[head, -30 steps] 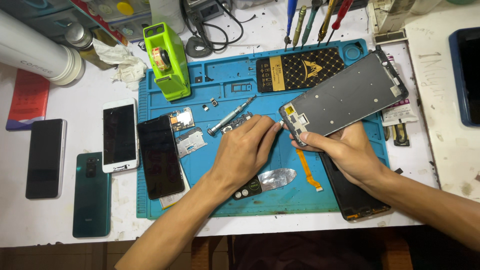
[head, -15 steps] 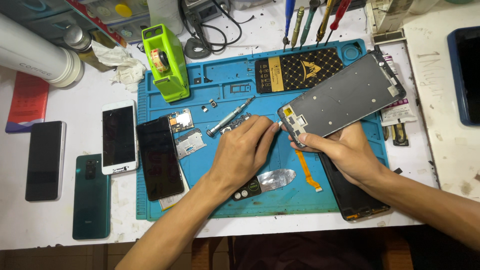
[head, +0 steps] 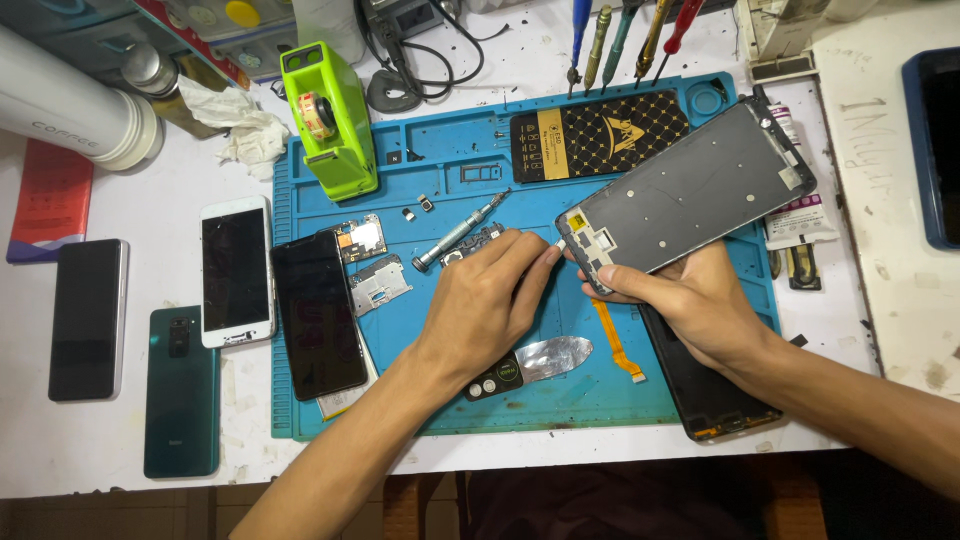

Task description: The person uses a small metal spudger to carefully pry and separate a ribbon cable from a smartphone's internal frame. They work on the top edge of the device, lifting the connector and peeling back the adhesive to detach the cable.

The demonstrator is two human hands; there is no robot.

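Observation:
My right hand [head: 690,300] grips the lower end of a grey phone frame [head: 690,190] and holds it tilted above the blue work mat [head: 440,130]. My left hand [head: 490,300] pinches a small pale part at the frame's lower left corner. A silver screwdriver [head: 460,232] lies on the mat just left of my left fingers. An orange flex cable [head: 615,345] lies below the frame. A dark phone screen [head: 715,400] rests under my right wrist.
A black phone [head: 318,310], circuit boards [head: 362,240], a metal pry tool [head: 530,362] and a black-gold card [head: 600,135] lie on the mat. A green tape dispenser [head: 330,120] stands behind. Three phones [head: 235,270] lie left of the mat. Screwdrivers [head: 620,35] are at the back.
The frame and my right hand have drifted slightly left and down. My left fingers stay at its lower left corner.

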